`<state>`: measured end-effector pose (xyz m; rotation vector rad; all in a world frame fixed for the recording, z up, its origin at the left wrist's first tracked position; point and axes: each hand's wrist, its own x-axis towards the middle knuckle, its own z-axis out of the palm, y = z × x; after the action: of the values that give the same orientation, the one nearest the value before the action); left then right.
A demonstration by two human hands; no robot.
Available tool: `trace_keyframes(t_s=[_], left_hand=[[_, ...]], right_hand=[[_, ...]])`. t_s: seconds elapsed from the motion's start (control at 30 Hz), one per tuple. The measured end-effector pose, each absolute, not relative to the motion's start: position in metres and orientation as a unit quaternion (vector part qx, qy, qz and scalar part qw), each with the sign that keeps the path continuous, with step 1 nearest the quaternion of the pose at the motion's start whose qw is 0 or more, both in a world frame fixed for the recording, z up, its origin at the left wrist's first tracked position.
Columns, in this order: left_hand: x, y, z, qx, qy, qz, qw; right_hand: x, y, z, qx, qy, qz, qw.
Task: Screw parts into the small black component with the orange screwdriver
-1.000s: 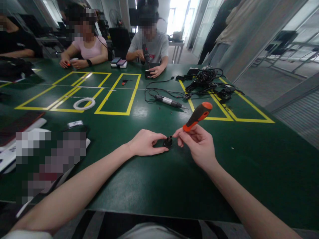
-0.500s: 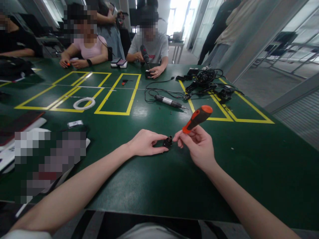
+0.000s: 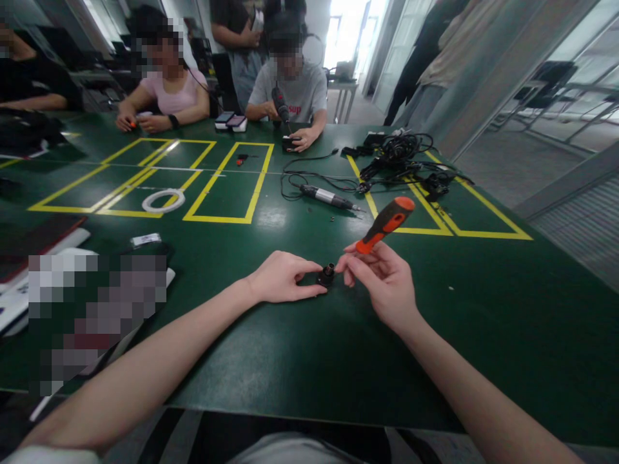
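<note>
My left hand (image 3: 283,277) rests on the green table, thumb and forefinger around a small black round part (image 3: 325,278). A narrow metallic neck sticks up from that part's top. Close on the right, my right hand (image 3: 380,277) is closed on a screwdriver (image 3: 385,225) with an orange and black handle. Its handle leans up and to the right, above the fingers. The fingers hide its shaft and tip. My right fingertips are beside the metallic neck; whether they touch it I cannot tell.
Beyond my hands lies a corded electric screwdriver (image 3: 329,197), with tangled black cables (image 3: 399,158) to its right. A white ring (image 3: 163,200) lies on the left among yellow tape outlines. Across the table, a co-worker (image 3: 289,84) holds a power drill (image 3: 280,104) over a black block.
The screwdriver handle has shifted slightly up and to the right in my right hand. My left hand and the black part stay put. A standing person in the background has moved right.
</note>
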<state>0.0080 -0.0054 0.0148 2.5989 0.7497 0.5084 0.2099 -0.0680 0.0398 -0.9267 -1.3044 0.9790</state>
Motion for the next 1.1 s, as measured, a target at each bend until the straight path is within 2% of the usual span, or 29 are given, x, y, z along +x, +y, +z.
trace_keyframes(t_s=[0.3,1.1], left_hand=[[0.007,-0.0062,0.0153,0.922,0.281,0.178,0.2],[0.0066,-0.0049,0.0151,0.924,0.265,0.181,0.208]], right_hand=[[0.2119,-0.0682,0.0402,-0.414,-0.574,0.396,0.585],[0.2107,-0.0666,0.0353,-0.382,-0.554,0.432,0.601]])
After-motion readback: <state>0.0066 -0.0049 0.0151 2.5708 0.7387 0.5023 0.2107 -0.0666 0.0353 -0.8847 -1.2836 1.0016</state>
